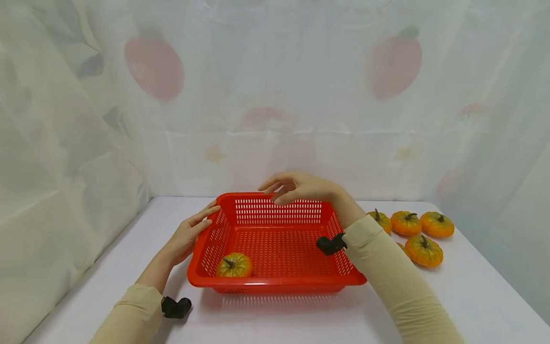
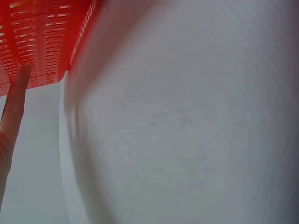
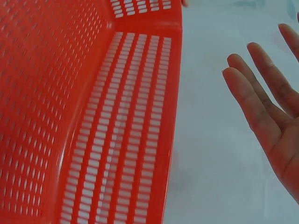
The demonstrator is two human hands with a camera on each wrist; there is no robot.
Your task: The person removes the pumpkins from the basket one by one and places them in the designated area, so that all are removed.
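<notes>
A red plastic basket (image 1: 279,282) with slotted walls stands on the white table, and one small orange-green pumpkin (image 1: 234,265) lies in its near left corner. My left hand (image 1: 186,236) rests against the basket's left side, fingers nearly straight at the rim. In the left wrist view, one straight finger (image 2: 17,95) touches the slotted outer wall. Over the basket's far rim hovers my right hand (image 1: 301,187), bent at the wrist, holding nothing. Its fingers (image 3: 254,95) appear spread and loose in the right wrist view, apart from the basket.
To the basket's right sit several more small pumpkins (image 1: 424,251) on the table (image 1: 477,291); my right forearm (image 1: 395,282) partly hides some. A pale curtain with fruit prints (image 1: 275,71) hangs behind the table and along its left side.
</notes>
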